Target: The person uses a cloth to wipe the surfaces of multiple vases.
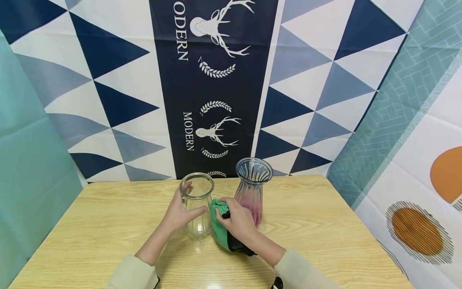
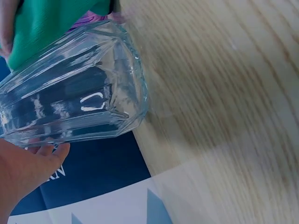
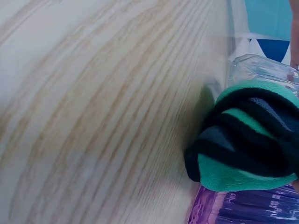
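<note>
A clear glass vase with a rounded rim stands upright on the wooden table. My left hand holds it from the left, thumb across the near side and fingers behind; in the left wrist view, fingertips lie along its wall. My right hand grips a bunched green cloth with black edging, close against the vase's right side. In the right wrist view the cloth hangs in folds close over the table. Just behind the right hand is a ribbed vase, blue at the top and pink below.
The wooden table runs back to a patterned cloth wall with deer prints. Teal fabric hangs on the left, and another patterned sheet on the right. The ribbed vase stands near the back edge.
</note>
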The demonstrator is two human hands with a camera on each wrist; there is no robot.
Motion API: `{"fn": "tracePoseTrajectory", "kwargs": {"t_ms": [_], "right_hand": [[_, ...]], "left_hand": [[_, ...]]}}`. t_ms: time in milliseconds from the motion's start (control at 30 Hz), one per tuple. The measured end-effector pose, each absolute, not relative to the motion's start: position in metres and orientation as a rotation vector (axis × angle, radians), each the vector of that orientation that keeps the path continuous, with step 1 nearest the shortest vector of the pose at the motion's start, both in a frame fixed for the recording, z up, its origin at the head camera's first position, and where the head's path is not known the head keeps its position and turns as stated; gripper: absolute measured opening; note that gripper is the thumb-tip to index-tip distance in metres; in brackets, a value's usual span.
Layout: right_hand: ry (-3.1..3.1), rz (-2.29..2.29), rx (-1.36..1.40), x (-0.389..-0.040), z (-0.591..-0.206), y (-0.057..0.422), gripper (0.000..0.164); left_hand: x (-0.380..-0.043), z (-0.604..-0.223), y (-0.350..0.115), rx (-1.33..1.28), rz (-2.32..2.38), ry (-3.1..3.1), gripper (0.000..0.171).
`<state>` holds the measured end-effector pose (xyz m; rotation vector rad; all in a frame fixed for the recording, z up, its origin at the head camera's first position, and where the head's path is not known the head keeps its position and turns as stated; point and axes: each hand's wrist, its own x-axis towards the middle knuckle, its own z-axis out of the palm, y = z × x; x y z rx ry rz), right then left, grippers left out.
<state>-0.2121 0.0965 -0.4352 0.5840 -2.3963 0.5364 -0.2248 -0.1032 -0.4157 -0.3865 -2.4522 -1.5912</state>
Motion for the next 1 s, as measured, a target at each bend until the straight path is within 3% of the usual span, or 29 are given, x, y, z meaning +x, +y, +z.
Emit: {"fn": "tracePoseTrajectory", "kwargs": {"t_ms": [400, 1000], "right_hand": [[-2.082, 0.62, 0.707, -0.216, -0.423, 0.093, 0.03], [-2.364, 0.477, 0.67, -0.207, -0.441, 0.098, 0.032]], "left_hand": [[-0.225, -0.417, -0.103, -0.368, -1.514, -2.415, 0.083], [-0.224, -0.416, -0.106, -0.419, -1.615, -2.421, 0.08]]}}
